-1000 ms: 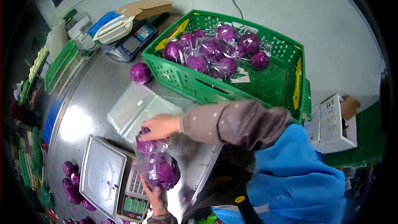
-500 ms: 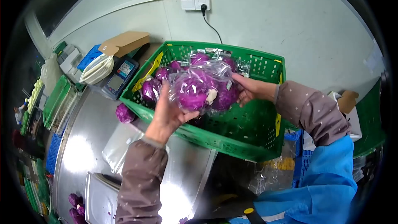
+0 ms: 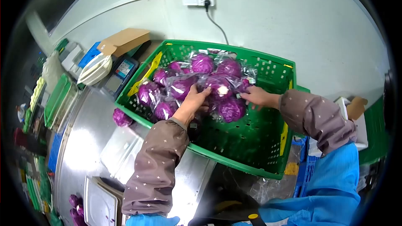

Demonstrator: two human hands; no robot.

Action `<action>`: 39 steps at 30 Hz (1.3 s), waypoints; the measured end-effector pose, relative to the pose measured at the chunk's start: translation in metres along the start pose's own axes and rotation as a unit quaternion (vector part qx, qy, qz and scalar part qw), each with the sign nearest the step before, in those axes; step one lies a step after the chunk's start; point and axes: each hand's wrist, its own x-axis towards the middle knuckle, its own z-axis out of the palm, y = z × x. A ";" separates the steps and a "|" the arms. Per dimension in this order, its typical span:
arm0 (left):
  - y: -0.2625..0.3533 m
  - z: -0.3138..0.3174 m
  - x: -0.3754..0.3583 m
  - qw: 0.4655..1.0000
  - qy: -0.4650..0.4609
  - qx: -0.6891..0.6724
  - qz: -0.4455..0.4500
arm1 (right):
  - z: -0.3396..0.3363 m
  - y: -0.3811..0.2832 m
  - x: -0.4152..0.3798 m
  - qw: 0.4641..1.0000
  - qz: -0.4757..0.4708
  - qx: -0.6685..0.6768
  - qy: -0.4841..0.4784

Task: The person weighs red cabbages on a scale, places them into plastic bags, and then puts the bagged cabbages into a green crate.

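Inside the green crate (image 3: 234,162), my hands are on either side of a plastic-wrapped red cabbage (image 3: 218,84) with its pale stem end facing up. My left hand (image 3: 193,104) is at its left side, fingers bent against the wrap and partly hidden. At its right side, my right hand (image 3: 260,97) has its fingers closed on the clear film. Another wrapped red cabbage (image 3: 231,109) lies just below, towards me. More bagged heads fill the crate's left and middle, including a red cabbage (image 3: 202,63) at the back.
A loose red cabbage (image 3: 121,117) sits on the steel table (image 3: 79,142) beside clear plastic bags (image 3: 119,148). Left of the crate are a scale (image 3: 119,75), a white basket (image 3: 96,70) and a cardboard box (image 3: 124,42). A metal-topped scale (image 3: 100,205) stands near me.
Both hands have lowered the wrapped cabbage among the others in the crate. My left hand has shifted right and its fingers now rest closer to the stem end.
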 end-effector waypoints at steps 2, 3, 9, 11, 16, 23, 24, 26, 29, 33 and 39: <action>-0.007 -0.008 -0.011 0.994 0.043 0.014 0.095 | 0.001 0.003 0.004 0.996 -0.049 -0.069 0.034; -0.016 -0.017 -0.014 0.984 0.073 0.026 0.162 | 0.002 0.003 0.005 0.979 -0.071 -0.162 0.100; -0.041 -0.037 -0.155 0.878 0.289 0.002 0.381 | 0.003 -0.011 0.039 0.931 -0.313 -0.099 0.158; -0.076 -0.049 -0.201 0.863 0.318 0.008 0.392 | -0.006 -0.015 0.080 0.907 -0.309 -0.175 0.226; -0.179 -0.078 -0.332 0.834 0.467 -0.012 0.294 | 0.053 -0.123 0.107 0.920 -0.368 -0.095 0.095; -0.365 -0.123 -0.596 0.586 0.805 -0.073 0.055 | 0.251 -0.250 -0.046 0.875 -0.424 -0.112 -0.204; -0.403 -0.133 -0.639 0.464 0.876 0.123 0.044 | 0.278 -0.261 -0.074 0.867 -0.421 -0.123 -0.235; -0.444 -0.144 -0.737 0.286 0.889 0.335 -0.127 | 0.327 -0.273 -0.115 0.848 -0.418 -0.156 -0.288; -0.458 -0.149 -0.826 0.245 0.907 0.154 -0.305 | 0.392 -0.280 -0.167 0.837 -0.382 -0.173 -0.350; -0.508 -0.150 -0.854 0.360 0.861 0.134 -0.334 | 0.455 -0.278 -0.209 0.810 -0.351 -0.203 -0.423; -0.491 -0.125 -0.832 0.445 0.870 -0.206 0.049 | 0.548 -0.268 -0.268 0.787 -0.305 -0.176 -0.507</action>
